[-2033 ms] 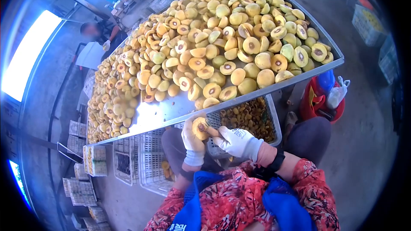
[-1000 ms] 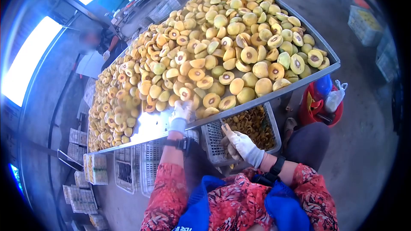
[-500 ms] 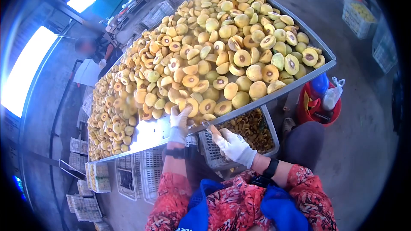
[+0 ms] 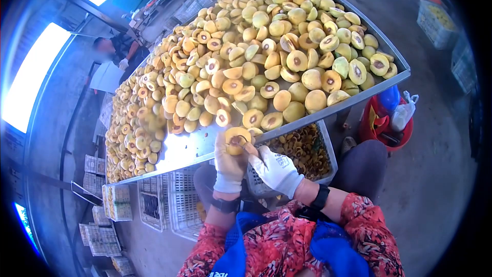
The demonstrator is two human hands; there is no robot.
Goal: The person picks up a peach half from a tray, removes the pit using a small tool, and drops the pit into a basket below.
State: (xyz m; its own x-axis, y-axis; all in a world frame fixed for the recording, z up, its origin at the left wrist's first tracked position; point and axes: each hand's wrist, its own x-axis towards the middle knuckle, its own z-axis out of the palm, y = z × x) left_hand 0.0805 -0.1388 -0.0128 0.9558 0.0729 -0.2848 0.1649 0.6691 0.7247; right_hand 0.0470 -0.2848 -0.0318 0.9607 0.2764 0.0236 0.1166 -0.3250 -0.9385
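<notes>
My left hand (image 4: 229, 160), in a white glove, is closed round a halved yellow fruit (image 4: 237, 140), its cut face up, at the table's near edge. My right hand (image 4: 277, 170), also gloved, grips a small tool with a brownish handle (image 4: 250, 149); its tip meets the fruit's centre. Beyond both hands, a heap of halved fruits (image 4: 256, 46) covers much of the metal-edged table (image 4: 338, 106). Below the right hand stands a white crate (image 4: 328, 172) holding dark yellow-brown pieces.
A red bucket (image 4: 405, 141) with bags stands at the right. White crates (image 4: 184, 208) sit under the table's near edge, with stacked crates (image 4: 101, 238) at lower left. Another person (image 4: 106, 47) is across the table at the left. More crates (image 4: 435, 23) stand at upper right.
My left hand has drawn back from the heap toward me with a halved fruit lifted in it. The tool in my right hand now meets that fruit.
</notes>
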